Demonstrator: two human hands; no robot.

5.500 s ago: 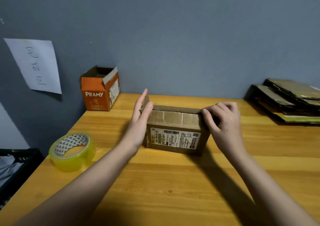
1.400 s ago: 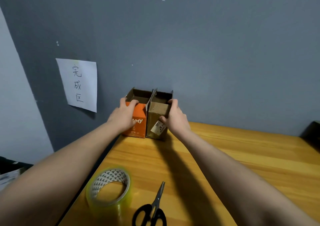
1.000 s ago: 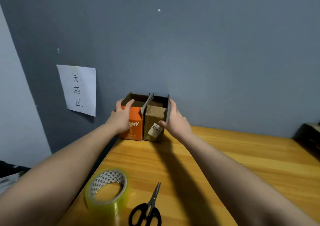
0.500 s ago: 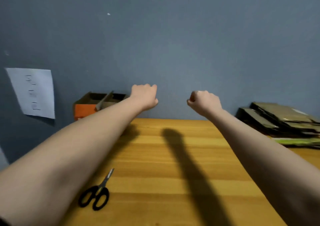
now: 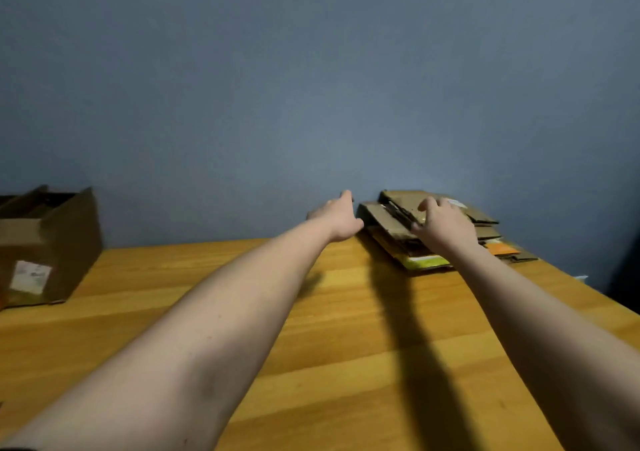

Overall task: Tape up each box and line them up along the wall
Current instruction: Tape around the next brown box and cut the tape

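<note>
Our right hand point(image 5: 445, 227) lies with spread fingers on the stack of flattened boxes point(image 5: 398, 223), gripping nothing; our left hand point(image 5: 337, 218) hovers open at the stack's left edge. Behind is the matte grey-blue wall point(image 5: 311, 87), below it the smooth, planked wooden table point(image 5: 346, 329). A brown cardboard box point(image 5: 45, 246), open-topped with a white label, stands far left against the wall. The stack is layered, dull brown, with yellow and orange edges.

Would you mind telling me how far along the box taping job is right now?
Done: an assembled brown cardboard box stands by the blue wall at the left. In hand: the right hand rests on the stack of flattened cardboard boxes, and the left hand reaches its edge. Left: that stack remains to be assembled, taped and lined up.
</note>
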